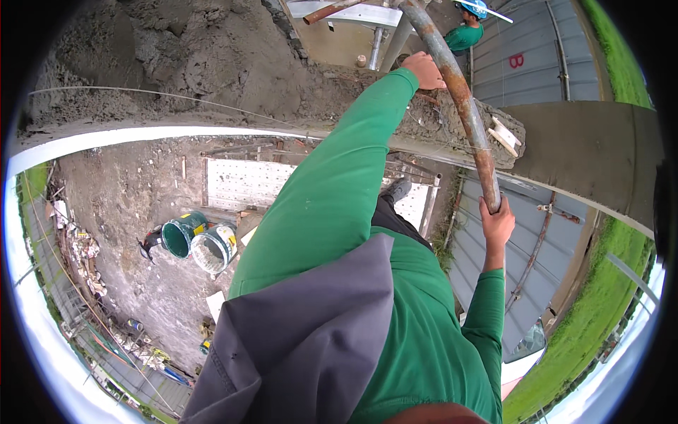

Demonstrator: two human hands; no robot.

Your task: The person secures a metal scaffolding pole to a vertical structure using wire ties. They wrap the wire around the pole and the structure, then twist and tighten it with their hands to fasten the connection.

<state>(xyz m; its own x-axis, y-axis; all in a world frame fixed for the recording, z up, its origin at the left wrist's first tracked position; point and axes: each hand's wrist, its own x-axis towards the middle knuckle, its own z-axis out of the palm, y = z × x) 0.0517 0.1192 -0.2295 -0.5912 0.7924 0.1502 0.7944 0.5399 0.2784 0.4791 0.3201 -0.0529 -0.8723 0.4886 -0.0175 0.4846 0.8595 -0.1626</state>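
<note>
- At far left, rough, wet-looking grey mortar [183,42] lay, seemingly not yet smoothed.
- Left hand [422,69] was beside the rusty round metal pipe [460,92], which slanted across the mortar; its fingers' grasp I could not tell.
- Right hand [497,225] grasped this pipe's near part.
- At right, smooth grey concrete beam [586,141] seemed already finished.

Bright diffuse daylight, pale sky [32,311] near white at the rim, soft shadows, strong fisheye bending, black corners
</note>
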